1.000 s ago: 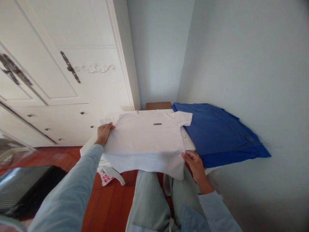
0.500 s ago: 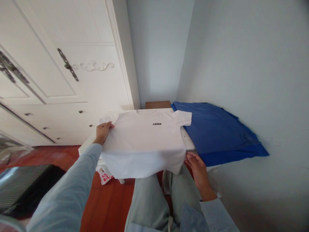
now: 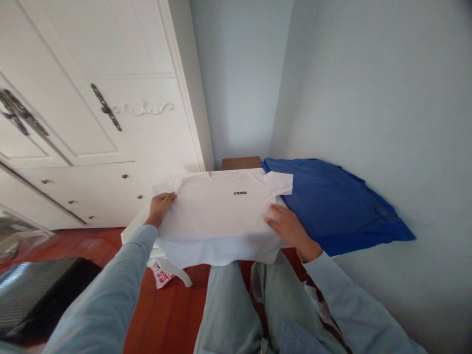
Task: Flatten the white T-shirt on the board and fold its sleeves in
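A white T-shirt (image 3: 217,211) with a small black "CHINA" print lies spread face up on a small white table (image 3: 130,228), its hem hanging over the near edge. My left hand (image 3: 160,206) rests on the shirt's left side below the sleeve, fingers together and pressing flat. Laid flat on the shirt's right side near the other sleeve is my right hand (image 3: 289,227), palm down. Neither hand clearly pinches the cloth.
A blue garment (image 3: 332,201) lies spread to the right against the pale wall. A white wardrobe (image 3: 92,123) with drawers stands at the left. A dark suitcase (image 3: 33,290) sits on the red wooden floor. My knees are under the table's near edge.
My right hand has moved from the shirt's lower right hem up onto the shirt's right side. The hanging hem has shortened. My left hand has stayed in place.
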Available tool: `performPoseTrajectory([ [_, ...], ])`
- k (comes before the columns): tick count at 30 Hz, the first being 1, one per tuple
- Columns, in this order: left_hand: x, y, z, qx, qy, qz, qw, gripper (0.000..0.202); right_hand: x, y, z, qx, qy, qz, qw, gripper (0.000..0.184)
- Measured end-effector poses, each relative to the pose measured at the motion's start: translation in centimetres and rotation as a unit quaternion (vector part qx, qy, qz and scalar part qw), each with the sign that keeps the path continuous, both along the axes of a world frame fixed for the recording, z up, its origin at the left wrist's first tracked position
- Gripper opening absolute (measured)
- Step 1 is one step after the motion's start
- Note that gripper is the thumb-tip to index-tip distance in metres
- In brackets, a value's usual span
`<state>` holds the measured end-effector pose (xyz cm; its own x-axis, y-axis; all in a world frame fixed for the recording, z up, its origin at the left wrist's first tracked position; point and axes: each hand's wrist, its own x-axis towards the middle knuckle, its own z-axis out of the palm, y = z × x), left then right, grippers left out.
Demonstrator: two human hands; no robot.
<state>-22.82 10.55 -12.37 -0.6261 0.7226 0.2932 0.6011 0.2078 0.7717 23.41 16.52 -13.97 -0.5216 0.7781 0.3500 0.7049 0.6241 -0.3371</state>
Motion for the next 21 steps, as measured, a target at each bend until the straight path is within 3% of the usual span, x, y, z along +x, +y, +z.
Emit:
performPoseTrajectory([
  [3, 0.2, -0.1, 0.1, -0.028, 0.023, -0.016, 0.999, 0.043, -0.7, 1.9, 1.5, 0.005, -0.138, 0.004, 0.99, 0.037],
  [6, 0.2, -0.1, 0.0, -0.05, 0.05, -0.015, 0.997, 0.042, -1.2, 3.1, 2.7, 0.027, -0.183, -0.033, 0.982, 0.035],
  [13, 0.0, -0.2, 0.0, -0.086, 0.152, -0.008, 0.985, 0.04, -0.3, 5.2, 4.0, 0.029, -0.13, -0.078, 0.988, 0.043],
  [18, 0.4, 0.5, 0.9, -0.107, 0.245, -0.092, 0.959, 0.029, 2.3, 8.8, 5.3, 0.011, -0.092, -0.16, 0.983, 0.05],
  [21, 2.7, 2.4, 1.6, -0.134, 0.334, -0.155, 0.92, 0.036, 3.0, 12.1, 6.0, -0.052, -0.095, -0.2, 0.974, 0.05],
])
